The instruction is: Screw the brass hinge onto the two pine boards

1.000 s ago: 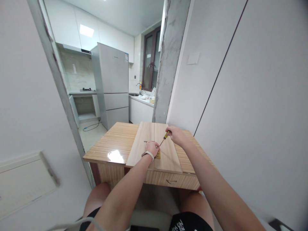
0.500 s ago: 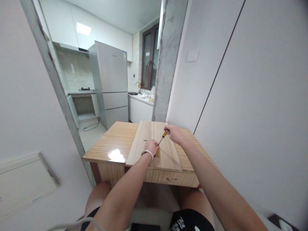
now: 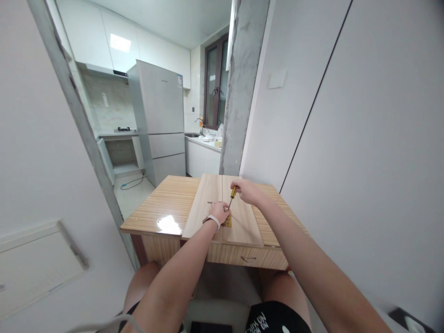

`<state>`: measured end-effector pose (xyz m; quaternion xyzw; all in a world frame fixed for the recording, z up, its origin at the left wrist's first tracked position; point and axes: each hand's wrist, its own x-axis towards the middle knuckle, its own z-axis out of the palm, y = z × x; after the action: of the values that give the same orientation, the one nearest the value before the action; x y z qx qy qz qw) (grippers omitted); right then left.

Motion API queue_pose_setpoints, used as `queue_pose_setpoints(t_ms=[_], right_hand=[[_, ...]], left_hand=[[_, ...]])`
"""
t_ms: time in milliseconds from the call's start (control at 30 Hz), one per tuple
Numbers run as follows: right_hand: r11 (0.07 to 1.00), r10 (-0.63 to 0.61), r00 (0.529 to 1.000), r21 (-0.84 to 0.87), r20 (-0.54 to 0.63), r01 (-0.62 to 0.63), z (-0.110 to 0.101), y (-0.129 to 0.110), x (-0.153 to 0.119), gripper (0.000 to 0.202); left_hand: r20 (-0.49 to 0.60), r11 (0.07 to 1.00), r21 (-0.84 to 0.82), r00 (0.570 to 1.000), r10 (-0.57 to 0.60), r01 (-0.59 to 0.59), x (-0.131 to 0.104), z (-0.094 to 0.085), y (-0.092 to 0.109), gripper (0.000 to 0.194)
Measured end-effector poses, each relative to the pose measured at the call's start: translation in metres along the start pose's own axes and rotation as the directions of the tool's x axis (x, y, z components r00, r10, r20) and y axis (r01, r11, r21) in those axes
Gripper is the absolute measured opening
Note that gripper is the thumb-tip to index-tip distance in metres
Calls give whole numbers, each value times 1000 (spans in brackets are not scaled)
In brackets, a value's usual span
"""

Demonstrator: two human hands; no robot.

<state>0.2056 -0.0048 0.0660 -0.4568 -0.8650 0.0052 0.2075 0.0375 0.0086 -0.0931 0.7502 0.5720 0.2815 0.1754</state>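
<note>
My right hand (image 3: 243,189) is closed round the yellow handle of a screwdriver (image 3: 233,192), whose shaft slants down to a brass-coloured hinge (image 3: 228,219). The hinge lies at the seam between two pale wooden boards (image 3: 241,226). My left hand (image 3: 219,212), with a white-banded watch on its wrist, rests beside the screwdriver's tip, fingers pressed together at the hinge. What those fingers pinch is too small to make out. A thin metal rod (image 3: 211,202) sticks out just left of that hand.
Both boards lie across a striped wooden desk (image 3: 173,194) with a drawer handle (image 3: 248,259) in front. A grey pillar (image 3: 241,92) and a white wall stand behind and to the right. Farther off is a fridge (image 3: 163,101).
My right hand has moved slightly left, and the screwdriver stands more upright than before. My left hand has stayed at the hinge.
</note>
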Motion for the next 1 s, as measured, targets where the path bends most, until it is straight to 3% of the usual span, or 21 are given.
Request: queue_pose_setpoints(t_ms=[100, 200, 367, 433, 533, 667, 867, 1000], right_hand=[[987, 61, 995, 153, -72, -50, 12, 8, 1, 30], [926, 152, 978, 368, -145, -89, 31, 19, 1, 26], [666, 269, 942, 746, -201, -31, 64, 25, 3, 28], [569, 297, 934, 822, -200, -5, 71, 23, 4, 33], [510, 316, 926, 860, -207, 18, 75, 16, 4, 41], [518, 326, 916, 855, -233, 33, 80, 4, 6, 48], [591, 398, 867, 807, -300, 8, 86, -5, 12, 45], [661, 376, 877, 750, -300, -27, 86, -8, 14, 42]], left_hand=[[-33, 999, 14, 999, 43, -42, -9, -7, -9, 55], [-55, 995, 45, 994, 92, -90, -21, -16, -19, 63], [4, 983, 113, 990, 143, -143, -41, -31, -33, 74], [32, 974, 126, 982, 185, -188, -48, -33, -37, 80], [41, 958, 157, 971, 237, -240, -58, -30, -39, 91], [26, 953, 189, 971, 237, -237, -66, -26, -38, 101], [39, 958, 195, 978, 207, -211, -67, -26, -37, 98], [41, 966, 169, 981, 190, -194, -68, -27, -37, 98]])
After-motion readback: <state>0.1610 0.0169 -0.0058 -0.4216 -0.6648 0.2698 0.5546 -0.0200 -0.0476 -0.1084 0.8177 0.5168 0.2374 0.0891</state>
